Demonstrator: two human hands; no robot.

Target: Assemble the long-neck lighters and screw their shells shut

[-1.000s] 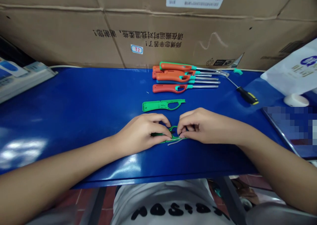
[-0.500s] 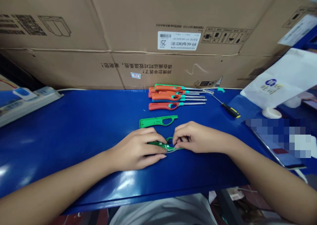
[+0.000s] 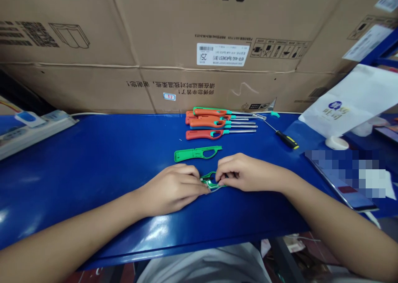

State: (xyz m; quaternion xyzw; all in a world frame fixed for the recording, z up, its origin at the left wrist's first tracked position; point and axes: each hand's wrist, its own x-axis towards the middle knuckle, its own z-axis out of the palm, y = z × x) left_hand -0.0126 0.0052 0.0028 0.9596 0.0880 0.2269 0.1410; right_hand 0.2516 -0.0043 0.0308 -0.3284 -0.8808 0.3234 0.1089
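Observation:
A green lighter half-shell with small parts and a thin pale wire in it lies on the blue table between my hands. My left hand covers its left part, fingers closed together on the shell and wire. At the other end, my right hand pinches the shell near its trigger loop; the fingertips hide what exactly is between them. Just beyond lies a second green half-shell, bare and apart from both hands.
Several red and orange long-nosed lighters lie behind. A screwdriver and a teal piece are to their right. A phone rests at the right, a power strip at the left. A large cardboard box stands along the back.
My left fingers have drawn together and shifted slightly, showing more of the shell's loop. My right hand stays pinched at nearly the same spot. The view has tilted slightly.

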